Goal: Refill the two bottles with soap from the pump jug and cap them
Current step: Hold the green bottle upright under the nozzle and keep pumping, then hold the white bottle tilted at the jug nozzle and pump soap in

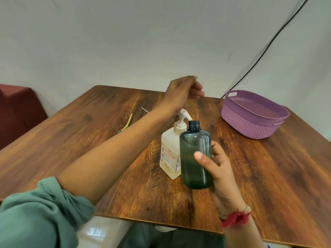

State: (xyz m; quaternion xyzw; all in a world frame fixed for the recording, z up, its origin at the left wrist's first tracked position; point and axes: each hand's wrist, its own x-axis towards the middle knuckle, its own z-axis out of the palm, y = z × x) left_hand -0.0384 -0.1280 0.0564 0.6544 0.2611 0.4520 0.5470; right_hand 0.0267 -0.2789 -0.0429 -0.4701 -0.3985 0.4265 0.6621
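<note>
Right hand (220, 169) wraps thumb and fingers round the lower half of the smoky grey-green translucent plastic bottle (195, 154). The bottle is upright, uncapped and apparently empty, and its open neck sits just beside the spout of the white square plastic pump jug (170, 154). The jug stands near the middle of the brown wooden table (268, 176). I cannot tell whether the bottle's base touches the surface.

Left hand (182, 90) hovers above the pump head, fingers loosely curled and holding nothing.

The main risk I see is aim. The neck is narrow and looks not quite under the spout, so a press now would likely send soap down the bottle's shoulder or onto the wood. Soap on the outside would make the low grip slippery. Nothing steadies the jug, so an off-centre push could tip or slide it.

No second bottle or cap is in view. A purple woven-pattern plastic basket (254, 115) sits toward the far right corner, and a small yellow plastic tool (127, 122) lies near the left edge.
</note>
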